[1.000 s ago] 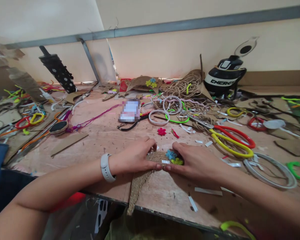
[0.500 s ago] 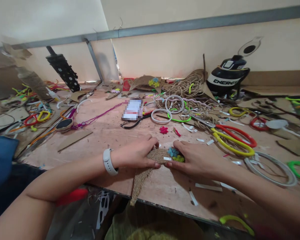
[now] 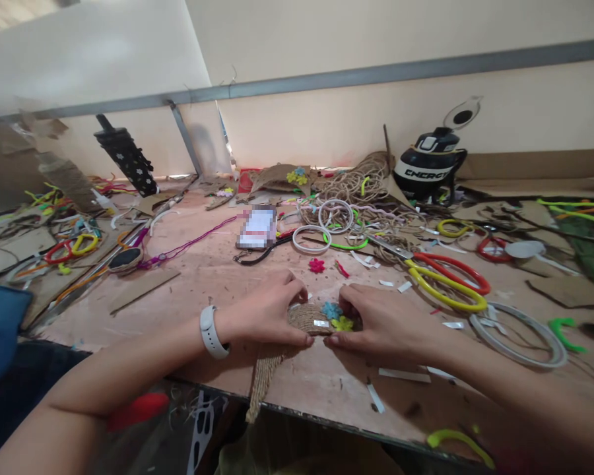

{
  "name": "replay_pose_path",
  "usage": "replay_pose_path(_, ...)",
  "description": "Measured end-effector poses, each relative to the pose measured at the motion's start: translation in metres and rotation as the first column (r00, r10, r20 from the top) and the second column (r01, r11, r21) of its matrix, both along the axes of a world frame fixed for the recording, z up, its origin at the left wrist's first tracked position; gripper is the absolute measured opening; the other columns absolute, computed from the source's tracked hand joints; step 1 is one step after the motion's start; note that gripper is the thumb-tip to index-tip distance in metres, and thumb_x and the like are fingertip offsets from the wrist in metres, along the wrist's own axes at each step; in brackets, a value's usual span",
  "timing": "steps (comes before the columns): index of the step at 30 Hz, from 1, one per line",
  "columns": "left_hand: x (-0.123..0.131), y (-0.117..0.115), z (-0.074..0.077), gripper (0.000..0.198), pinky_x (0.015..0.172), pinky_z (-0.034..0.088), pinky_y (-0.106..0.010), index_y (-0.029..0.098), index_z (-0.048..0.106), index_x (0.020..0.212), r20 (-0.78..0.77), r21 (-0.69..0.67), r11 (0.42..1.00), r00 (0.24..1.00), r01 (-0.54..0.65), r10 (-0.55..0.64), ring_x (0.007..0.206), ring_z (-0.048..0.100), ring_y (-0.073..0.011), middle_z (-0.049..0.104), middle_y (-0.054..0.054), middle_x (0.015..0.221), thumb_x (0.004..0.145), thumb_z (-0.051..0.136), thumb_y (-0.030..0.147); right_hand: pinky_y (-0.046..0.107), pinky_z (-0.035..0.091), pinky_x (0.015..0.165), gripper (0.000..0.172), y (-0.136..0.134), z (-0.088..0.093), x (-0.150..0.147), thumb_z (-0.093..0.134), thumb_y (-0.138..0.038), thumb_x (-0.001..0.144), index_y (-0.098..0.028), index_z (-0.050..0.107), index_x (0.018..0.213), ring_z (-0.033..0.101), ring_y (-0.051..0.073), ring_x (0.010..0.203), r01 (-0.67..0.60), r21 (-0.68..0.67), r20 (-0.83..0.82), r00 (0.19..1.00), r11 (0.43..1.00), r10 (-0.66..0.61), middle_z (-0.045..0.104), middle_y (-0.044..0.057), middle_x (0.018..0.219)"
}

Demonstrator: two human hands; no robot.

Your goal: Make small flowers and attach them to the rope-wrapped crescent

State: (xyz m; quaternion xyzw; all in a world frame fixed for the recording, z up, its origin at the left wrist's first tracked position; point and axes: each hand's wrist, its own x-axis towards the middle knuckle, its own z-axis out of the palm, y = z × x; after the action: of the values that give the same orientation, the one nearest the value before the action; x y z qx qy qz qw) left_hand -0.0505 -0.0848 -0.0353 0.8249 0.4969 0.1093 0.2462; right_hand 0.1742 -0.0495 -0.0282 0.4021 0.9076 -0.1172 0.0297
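Observation:
Near the table's front edge lies a curved woven rope piece (image 3: 268, 379), its narrow end hanging over the edge. My left hand (image 3: 264, 310), with a white watch (image 3: 211, 332) on the wrist, pinches its upper left part. Gripping the other end is my right hand (image 3: 371, 320), fingers bent round it. A blue flower (image 3: 331, 310) and a yellow flower (image 3: 342, 323) sit on the piece beside my right fingers. Between the hands a small white strip (image 3: 321, 323) shows on the rope.
Beyond the hands are a phone (image 3: 257, 227), a pink flower (image 3: 317, 265) and white rings (image 3: 311, 239). Scissors with yellow and red handles (image 3: 445, 284) lie to the right. A black bottle (image 3: 428, 165) stands at the back near tangled rope (image 3: 351, 178).
The view has tilted and shifted slightly. Between my hands the rope piece looks more bent, and more of the yellow flower shows. Both hands keep their hold.

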Motion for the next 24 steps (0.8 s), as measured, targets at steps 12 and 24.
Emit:
replay_pose_path(12, 0.012, 0.011, 0.008, 0.056, 0.075, 0.049, -0.031, 0.018, 0.048, 0.116, 0.532, -0.438, 0.899, 0.803, -0.01, 0.268, 0.085, 0.06, -0.0167, 0.062, -0.007, 0.101, 0.074, 0.07, 0.048, 0.026, 0.032, 0.052, 0.029, 0.009, 0.012, 0.003, 0.06, -0.045, 0.075, -0.021, 0.051, 0.089, 0.055, 0.018, 0.062, 0.138, -0.012, -0.192, 0.972, 0.99, -0.138, 0.063, 0.003, 0.075)
replay_pose_path(24, 0.037, 0.03, -0.002, 0.058, 0.059, 0.051, -0.027, 0.016, 0.051, 0.112, 0.704, -0.627, 0.756, 0.55, 0.187, 0.448, 0.058, 0.062, -0.0127, 0.064, -0.002, 0.073, 0.073, 0.07, 0.055, 0.03, 0.047, 0.066, 0.037, 0.032, 0.006, 0.011, 0.052, -0.053, 0.086, -0.018, 0.06, 0.094, 0.059, 0.019, 0.077, 0.008, -0.461, -0.609, 0.724, 0.888, -0.323, 0.065, 0.003, 0.085)
